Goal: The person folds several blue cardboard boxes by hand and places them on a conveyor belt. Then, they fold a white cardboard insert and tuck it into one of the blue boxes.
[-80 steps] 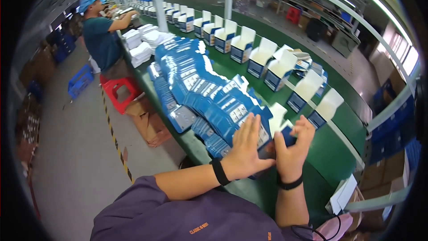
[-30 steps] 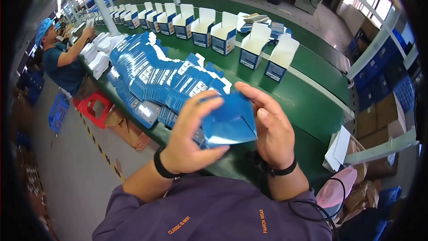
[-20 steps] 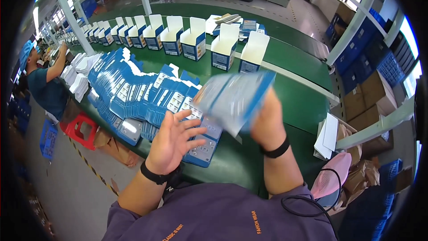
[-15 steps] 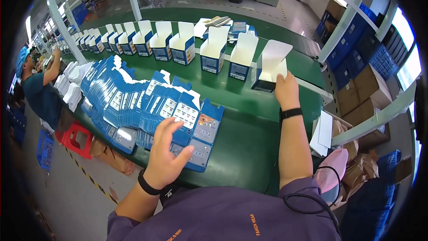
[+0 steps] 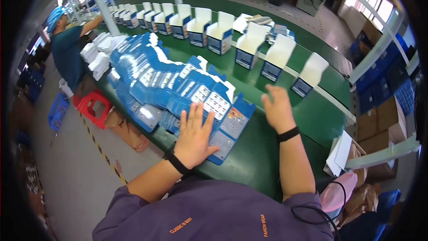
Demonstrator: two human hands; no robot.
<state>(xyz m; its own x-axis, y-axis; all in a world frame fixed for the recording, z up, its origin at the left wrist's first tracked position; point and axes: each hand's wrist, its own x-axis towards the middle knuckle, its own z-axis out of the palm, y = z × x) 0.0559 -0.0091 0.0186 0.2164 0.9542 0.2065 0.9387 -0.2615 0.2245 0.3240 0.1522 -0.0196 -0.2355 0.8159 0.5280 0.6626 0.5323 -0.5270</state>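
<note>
My left hand (image 5: 194,139) lies with fingers spread on a fanned pile of flat, unfolded blue cartons (image 5: 216,105), at the pile's near right end. My right hand (image 5: 280,112) is over the green worktop, thumb and forefinger apart, holding nothing. Beyond it to the right stands an open blue-and-white box (image 5: 309,76), apart from my fingers. More such boxes, like this one (image 5: 250,47), stand in a long row running to the far left, their white lids up.
White folded sheets (image 5: 99,53) are piled at the left, where a co-worker (image 5: 67,47) in a blue cap stands. Behind the row lie stacked flat cartons (image 5: 281,32). A red stool (image 5: 94,109) is on the floor. White card sheets (image 5: 339,151) stand at the right edge.
My right hand has let go of the rightmost open box and drawn back toward me. My left hand has come down onto the flat cartons. The whole view has shifted.
</note>
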